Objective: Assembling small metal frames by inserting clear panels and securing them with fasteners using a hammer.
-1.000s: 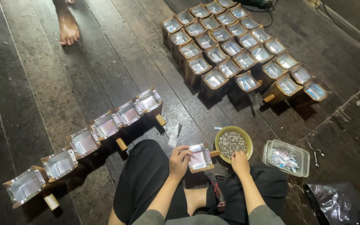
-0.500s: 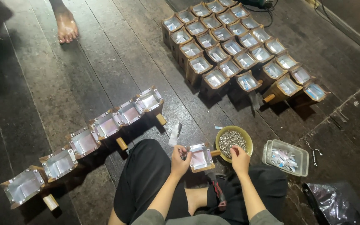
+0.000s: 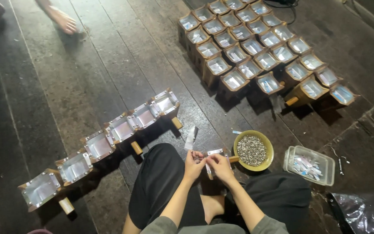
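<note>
Dark wooden floorboards carry everything here. At the near edge the person sits cross-legged in black trousers, both hands meeting over the lap. The left hand and right hand are pressed around a small foil-lined wooden box; the fingers curl shut on it, though most of the box is hidden behind them and what the fingertips do cannot be made out. Just right of the hands, touching the box's handle, stands a yellow bowl of small grey bits, and beside that a clear plastic tray of foil slips. A crumpled foil bag is cut off at the near right corner.

To the left, a diagonal row of six finished boxes runs toward the near left corner, with bare boards open beyond it. Farther right, a packed block of boxes reaches the far edge and is cut off there.

At the far left corner, another person's bare foot has shifted left since half a second earlier. The right hand, then apart near the bowl, has joined the left.
</note>
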